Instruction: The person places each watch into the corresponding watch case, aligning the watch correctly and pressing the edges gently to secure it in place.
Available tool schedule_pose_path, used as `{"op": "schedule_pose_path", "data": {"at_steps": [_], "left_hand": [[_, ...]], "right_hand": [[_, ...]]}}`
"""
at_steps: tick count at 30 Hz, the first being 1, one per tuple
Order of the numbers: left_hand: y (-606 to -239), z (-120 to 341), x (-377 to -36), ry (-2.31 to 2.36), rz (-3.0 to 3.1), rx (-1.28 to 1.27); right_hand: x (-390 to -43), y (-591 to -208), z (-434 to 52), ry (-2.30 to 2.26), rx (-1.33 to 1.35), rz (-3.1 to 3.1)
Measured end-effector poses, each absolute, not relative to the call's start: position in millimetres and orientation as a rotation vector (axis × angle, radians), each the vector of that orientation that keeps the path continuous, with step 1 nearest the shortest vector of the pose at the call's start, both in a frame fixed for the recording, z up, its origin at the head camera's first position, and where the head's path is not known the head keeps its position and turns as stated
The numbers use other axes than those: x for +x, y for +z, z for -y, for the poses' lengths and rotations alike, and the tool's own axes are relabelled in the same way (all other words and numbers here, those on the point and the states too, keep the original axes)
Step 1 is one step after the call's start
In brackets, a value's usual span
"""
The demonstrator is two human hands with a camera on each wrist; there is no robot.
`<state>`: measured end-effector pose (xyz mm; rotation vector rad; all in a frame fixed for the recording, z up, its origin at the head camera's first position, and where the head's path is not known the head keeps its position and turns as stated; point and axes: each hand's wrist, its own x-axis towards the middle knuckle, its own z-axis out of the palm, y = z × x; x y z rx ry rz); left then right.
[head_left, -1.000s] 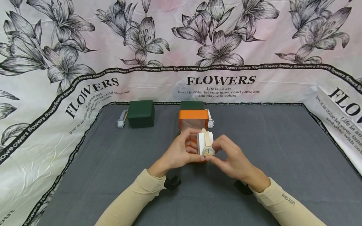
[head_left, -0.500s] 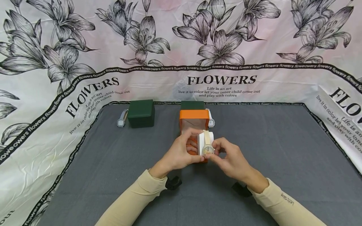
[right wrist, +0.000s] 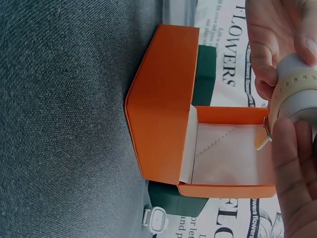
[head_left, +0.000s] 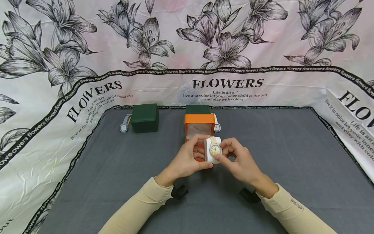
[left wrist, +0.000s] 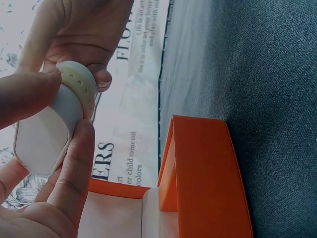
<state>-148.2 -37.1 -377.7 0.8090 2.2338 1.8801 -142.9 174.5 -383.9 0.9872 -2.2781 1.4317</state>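
Note:
A wristwatch (head_left: 215, 149) with a cream strap and round dial is wrapped round a white watch pillow (left wrist: 39, 141). My left hand (head_left: 185, 158) holds the pillow from the left, its thumb below and fingers behind. At the watch's right side my right hand (head_left: 242, 162) pinches it, the thumb at the dial's lower edge. The holed strap (left wrist: 81, 91) runs round the pillow in the left wrist view. In the right wrist view a buckle (right wrist: 267, 128) and strap end stick out. An orange box (right wrist: 161, 106) stands open behind and below both hands.
A dark green box (head_left: 144, 117) stands at the back left, beside a light-strapped watch (head_left: 124, 127). Behind the orange box are another green box (head_left: 197, 109) and a white watch (head_left: 217, 126). Grey cloth (head_left: 277, 156) covers the table, and a flower-printed sheet (head_left: 157, 87) borders it.
The watch dial has moved up the front of the pillow, and strap now shows below it. My right thumb has shifted slightly up with it. The left hand keeps its hold on the pillow.

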Motion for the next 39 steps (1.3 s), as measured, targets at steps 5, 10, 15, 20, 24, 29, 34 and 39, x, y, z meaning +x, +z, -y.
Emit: {"op": "schedule_pose_path", "data": {"at_steps": [5,10,15,20,24,29,34,39], "left_hand": [[-375,37,-147,1.865,-2.272,0.800],[-359,38,-139,1.860,-2.268,0.825],[-346,40,-132,1.844,-2.249,0.812],[-348,40,-133,1.850,-2.241,0.813],[-364,39,-142,1.855,-2.242,0.809],[-379,40,-151,1.856,-2.267,0.789],[-380,42,-153,1.872,-2.264,0.782],[-379,42,-152,1.884,-2.226,0.804]], "right_hand": [[-143,-384,-175,1.484,0.935,2.313],[-141,-380,-173,1.480,0.879,2.360],[-132,-365,-165,1.434,0.889,2.346],[-127,-358,-161,1.401,0.899,2.301],[-134,-371,-165,1.411,0.903,2.287],[-142,-383,-173,1.463,0.870,2.357],[-144,-384,-176,1.562,0.757,2.440],[-147,-383,-176,1.747,0.756,2.499]]}}
